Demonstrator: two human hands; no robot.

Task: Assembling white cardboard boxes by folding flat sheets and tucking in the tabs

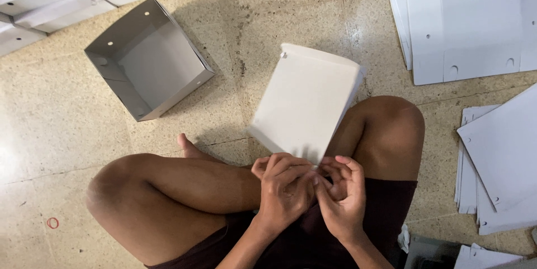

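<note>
An open grey folded cardboard box (148,59) lies well left of the fingers. The left hand (282,190) and right hand (341,193) pinch the near edge of a white flat cardboard sheet (305,104), its long axis pointing away, slightly tilted right.

You hold a white cardboard box (305,104), partly folded, tilted over your lap with its plain flat face turned up toward you. Its near edge sits at your fingertips, where your left hand (284,190) and right hand (342,193) pinch it together, fingers curled. The far end rises away from you above the speckled floor, a small tab showing at its top left corner. One side flap folds down along the right.
</note>
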